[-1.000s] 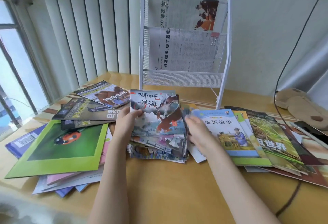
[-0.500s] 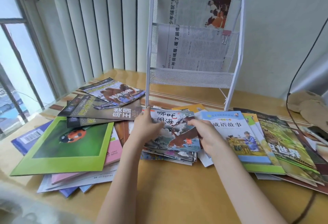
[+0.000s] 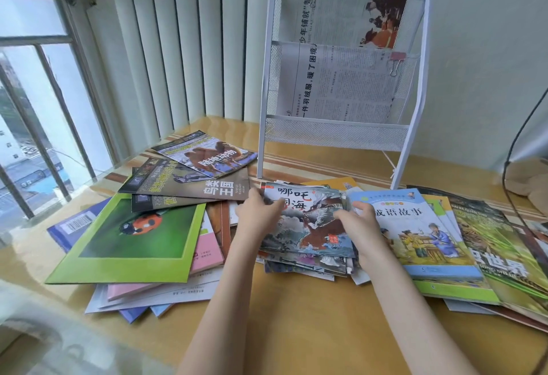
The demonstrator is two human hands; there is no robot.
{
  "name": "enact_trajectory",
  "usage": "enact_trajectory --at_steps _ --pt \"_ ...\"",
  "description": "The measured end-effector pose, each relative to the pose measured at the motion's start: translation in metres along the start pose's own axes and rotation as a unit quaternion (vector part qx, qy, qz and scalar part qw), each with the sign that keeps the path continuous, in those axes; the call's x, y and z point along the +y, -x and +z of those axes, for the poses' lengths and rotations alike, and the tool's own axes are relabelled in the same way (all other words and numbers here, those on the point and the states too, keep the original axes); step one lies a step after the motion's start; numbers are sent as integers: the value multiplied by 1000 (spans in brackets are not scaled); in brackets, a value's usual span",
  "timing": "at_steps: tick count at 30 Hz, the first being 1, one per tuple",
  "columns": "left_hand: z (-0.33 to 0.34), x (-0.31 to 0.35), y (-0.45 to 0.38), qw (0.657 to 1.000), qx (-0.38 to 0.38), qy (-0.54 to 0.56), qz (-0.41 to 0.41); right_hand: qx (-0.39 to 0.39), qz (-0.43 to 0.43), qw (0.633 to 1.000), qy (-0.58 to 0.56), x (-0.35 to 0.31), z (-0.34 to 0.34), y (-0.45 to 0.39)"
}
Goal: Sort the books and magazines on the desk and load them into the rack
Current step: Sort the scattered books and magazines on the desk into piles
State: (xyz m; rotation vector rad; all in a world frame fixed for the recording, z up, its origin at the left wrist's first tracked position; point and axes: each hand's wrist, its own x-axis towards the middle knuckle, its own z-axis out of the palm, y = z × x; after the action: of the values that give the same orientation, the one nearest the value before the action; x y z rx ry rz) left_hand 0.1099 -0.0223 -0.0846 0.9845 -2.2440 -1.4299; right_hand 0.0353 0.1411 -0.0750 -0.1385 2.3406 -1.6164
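Sorting step in hand. Left hand (image 3: 257,216) grips left edge of small picture-book stack (image 3: 308,226), right hand (image 3: 360,226) grips its right edge; stack lies mid-desk (image 3: 296,330), between ladybird book (image 3: 133,232) and blue storybook (image 3: 415,232). White mesh rack (image 3: 335,134) stands behind, newspapers (image 3: 341,83) in upper tiers, bottom tier apparently free. Next move likely: square stack, lift, slot upright into bottom tier.

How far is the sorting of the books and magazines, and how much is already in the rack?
Early stage. The white rack holds only clipped newspapers in its upper pockets; the bottom pocket looks empty. Both the left hand and the right hand grip a small stack topped by a dragon-cover booklet. The ladybug book, the blue storybook and the other piles remain on the desk.
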Motion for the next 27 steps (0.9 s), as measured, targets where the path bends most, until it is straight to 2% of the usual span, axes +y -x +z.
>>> enact_trajectory --at_steps 4,7,11,14,16,18,21,23,25,27 --pt "-11 -3 -4 999 -38 -1 -4 -11 -18 1000 23 2 4 3" --pt "-21 -3 -9 993 -73 89 -40 -16 -5 1000 -8 3 1 0" --pt "-24 -5 -16 946 -99 280 -128 -9 -2 999 -39 8 -12 -7" --pt "-25 -4 -13 920 -110 346 -146 -10 3 999 -39 13 -19 -13" --pt "-22 0 -8 894 -162 391 -149 -30 11 997 -64 16 -21 -18" --pt "-17 7 2 887 -241 374 -120 -53 10 996 -74 17 -22 -18" --pt "-14 13 13 909 -273 301 -90 -77 -7 993 -87 18 -24 -14" --pt "-18 14 14 926 -234 284 -81 -74 -22 995 -60 18 -25 -14" --pt "-23 9 11 961 -126 234 -73 -54 -62 995 64 17 -25 -11" --pt "-32 5 8 981 -45 175 -69 -61 -135 970 193 21 -23 -8"
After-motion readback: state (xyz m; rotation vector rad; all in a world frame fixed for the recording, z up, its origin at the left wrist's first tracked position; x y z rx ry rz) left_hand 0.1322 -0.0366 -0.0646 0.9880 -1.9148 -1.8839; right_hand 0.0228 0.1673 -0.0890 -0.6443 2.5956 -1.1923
